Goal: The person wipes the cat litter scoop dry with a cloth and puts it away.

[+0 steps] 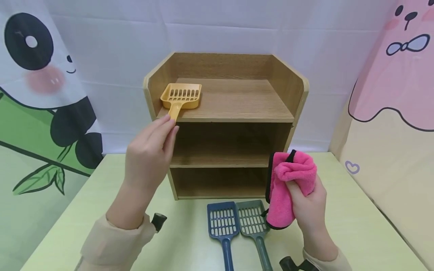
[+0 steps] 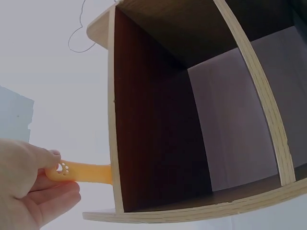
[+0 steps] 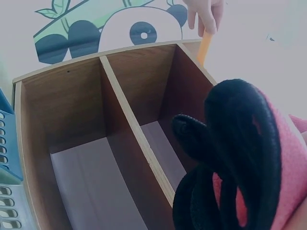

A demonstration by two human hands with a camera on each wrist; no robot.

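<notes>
A yellow litter scoop (image 1: pixel 182 96) with a slotted head is at the left of the wooden shelf's (image 1: pixel 230 98) top level. My left hand (image 1: pixel 149 150) pinches the end of its handle (image 2: pixel 88 173), which juts past the shelf's front edge. Whether the head touches the board, I cannot tell. My right hand (image 1: pixel 310 205) grips a bunched pink cloth (image 1: pixel 293 184) with black edging, held in front of the shelf's lower right. Beside the cloth, a blue litter scoop (image 1: pixel 223 222) and a grey-green litter scoop (image 1: pixel 252 220) lie side by side on the table.
Two lower compartments (image 1: pixel 223 182) open toward me beneath the top level. The shelf stands on a pale green table (image 1: pixel 183 233). Behind it hangs a white cloth backdrop (image 1: pixel 217 26), with a panda picture at left and a pink animal picture at right.
</notes>
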